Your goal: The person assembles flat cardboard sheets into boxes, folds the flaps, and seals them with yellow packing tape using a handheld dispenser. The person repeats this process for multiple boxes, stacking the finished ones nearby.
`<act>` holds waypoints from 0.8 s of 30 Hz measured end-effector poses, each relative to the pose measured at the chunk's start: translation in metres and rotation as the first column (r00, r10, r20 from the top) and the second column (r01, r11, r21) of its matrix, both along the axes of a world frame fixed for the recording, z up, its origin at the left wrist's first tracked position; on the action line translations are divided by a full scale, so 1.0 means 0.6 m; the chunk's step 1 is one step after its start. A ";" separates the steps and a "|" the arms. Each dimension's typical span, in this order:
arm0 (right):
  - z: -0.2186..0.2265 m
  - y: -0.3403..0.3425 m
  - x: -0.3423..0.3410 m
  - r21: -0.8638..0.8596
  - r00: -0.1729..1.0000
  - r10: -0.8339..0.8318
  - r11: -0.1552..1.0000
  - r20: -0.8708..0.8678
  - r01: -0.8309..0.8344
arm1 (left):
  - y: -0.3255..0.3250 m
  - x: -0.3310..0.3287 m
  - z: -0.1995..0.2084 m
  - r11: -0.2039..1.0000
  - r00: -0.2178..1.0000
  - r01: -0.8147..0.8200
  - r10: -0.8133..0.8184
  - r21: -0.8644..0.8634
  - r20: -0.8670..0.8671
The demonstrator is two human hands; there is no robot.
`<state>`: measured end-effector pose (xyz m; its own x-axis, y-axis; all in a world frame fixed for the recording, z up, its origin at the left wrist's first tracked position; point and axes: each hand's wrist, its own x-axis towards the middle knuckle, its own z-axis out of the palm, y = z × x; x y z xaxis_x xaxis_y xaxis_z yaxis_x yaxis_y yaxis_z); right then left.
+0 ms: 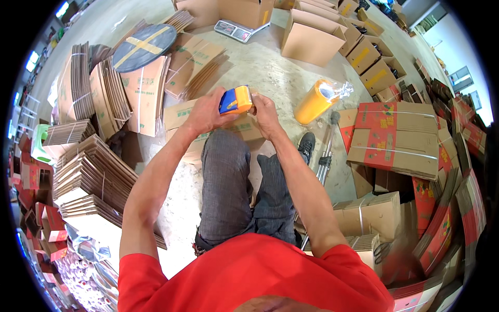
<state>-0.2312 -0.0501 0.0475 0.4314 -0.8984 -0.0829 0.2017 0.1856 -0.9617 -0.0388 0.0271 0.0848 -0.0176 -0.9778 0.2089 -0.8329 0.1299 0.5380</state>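
Observation:
Above my knees, my left hand [209,112] is wrapped round a blue and orange-yellow hand tool [236,100] that looks like a tape dispenser. My right hand [266,115] is at its right end, fingers bent together against the edge; whatever they pinch is too small to make out. Beneath both hands a brown cardboard carton [179,115] lies on the floor in front of my knees, partly hidden by my left forearm and legs.
To the right stands a yellow cylinder in clear plastic wrap [314,103], near a metal tripod-like stand [326,156]. Flattened carton stacks [99,166] crowd the left; red-and-brown bundles [395,138] fill the right. Ahead sit a scale [236,31] and open boxes [312,39].

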 end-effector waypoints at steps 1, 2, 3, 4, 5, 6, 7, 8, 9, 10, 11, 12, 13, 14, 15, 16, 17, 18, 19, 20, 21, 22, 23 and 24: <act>-0.001 -0.001 0.002 0.020 1.000 -0.009 1.000 0.000 0.009 | -0.003 0.003 -0.002 1.000 1.000 0.011 -0.011 0.004 0.005; -0.009 -0.002 0.000 0.047 1.000 -0.022 0.999 -0.001 0.022 | -0.003 0.003 -0.004 1.000 1.000 0.027 -0.027 0.015 0.010; -0.018 -0.008 -0.004 0.013 0.999 -0.026 1.000 -0.035 0.027 | -0.005 0.004 -0.008 0.996 0.998 0.062 -0.062 -0.058 -0.001; -0.025 -0.019 -0.009 -0.020 0.997 -0.031 0.999 -0.069 0.030 | -0.008 0.004 -0.011 0.987 0.995 0.095 -0.097 -0.130 -0.009; -0.035 -0.025 -0.015 -0.048 0.994 -0.038 0.998 -0.101 0.033 | -0.008 0.003 -0.012 0.972 0.991 0.128 -0.133 -0.197 -0.013; -0.043 -0.030 -0.020 -0.056 0.993 -0.066 0.997 -0.096 0.060 | -0.010 0.000 -0.003 0.980 0.987 0.163 -0.163 -0.116 0.009; -0.051 -0.035 -0.024 -0.064 0.991 -0.094 0.994 -0.092 0.088 | -0.010 -0.001 0.008 0.980 0.980 0.198 -0.197 -0.035 0.029; -0.055 -0.040 -0.029 -0.073 0.988 -0.125 0.990 -0.086 0.119 | -0.014 -0.004 0.023 0.972 0.971 0.232 -0.234 0.046 0.048; -0.056 -0.042 -0.035 -0.071 0.987 -0.119 0.991 -0.104 0.112 | -0.018 -0.004 0.031 0.966 0.964 0.251 -0.256 0.068 0.073; -0.056 -0.046 -0.041 -0.069 0.986 -0.113 0.992 -0.122 0.105 | -0.023 -0.004 0.038 0.959 0.955 0.270 -0.278 0.090 0.097; -0.056 -0.050 -0.051 -0.070 0.984 -0.112 0.992 -0.139 0.103 | -0.030 -0.007 0.048 0.950 0.944 0.294 -0.306 0.109 0.123; -0.066 -0.058 -0.062 -0.071 0.977 -0.136 0.989 -0.167 0.126 | -0.038 -0.010 0.059 0.941 0.930 0.304 -0.327 0.151 0.169; -0.076 -0.069 -0.073 -0.073 0.968 -0.159 0.986 -0.195 0.147 | -0.043 -0.014 0.071 0.931 0.912 0.311 -0.349 0.192 0.214; -0.084 -0.083 -0.083 -0.080 0.958 -0.183 0.982 -0.222 0.169 | -0.052 -0.016 0.078 0.920 0.891 0.318 -0.372 0.227 0.259; -0.106 -0.097 -0.093 -0.083 0.926 -0.285 0.958 -0.246 0.273 | -0.057 -0.010 0.079 0.915 0.880 0.328 -0.387 0.235 0.277; -0.125 -0.111 -0.115 -0.057 0.914 -0.312 0.950 -0.258 0.307 | -0.061 0.002 0.077 0.910 0.868 0.337 -0.400 0.243 0.295; -0.141 -0.124 -0.136 -0.028 0.908 -0.324 0.944 -0.266 0.328 | -0.060 0.012 0.080 0.908 0.858 0.331 -0.402 0.255 0.318; -0.158 -0.138 -0.158 -0.001 0.899 -0.340 0.935 -0.278 0.353 | -0.060 0.016 0.084 0.905 0.850 0.329 -0.408 0.270 0.334; -0.179 -0.152 -0.176 0.008 0.892 -0.343 0.932 -0.294 0.362 | -0.060 0.019 0.087 0.901 0.841 0.327 -0.415 0.285 0.348; -0.198 -0.167 -0.191 0.014 0.886 -0.343 0.931 -0.311 0.365 | -0.060 0.022 0.090 0.898 0.833 0.321 -0.418 0.299 0.361; -0.206 -0.179 -0.199 0.019 0.883 -0.335 0.932 -0.328 0.361 | -0.060 0.022 0.089 0.899 0.836 0.322 -0.417 0.296 0.358; -0.214 -0.188 -0.210 0.023 0.892 -0.313 0.941 -0.325 0.338 | -0.063 0.015 0.087 0.900 0.838 0.323 -0.416 0.292 0.353; -0.214 -0.199 -0.214 0.025 0.902 -0.291 0.949 -0.319 0.314 | -0.068 0.009 0.088 0.902 0.840 0.323 -0.413 0.287 0.352; -0.216 -0.206 -0.216 0.027 0.911 -0.269 0.956 -0.312 0.292 | -0.075 0.003 0.088 0.899 0.834 0.310 -0.414 0.311 0.365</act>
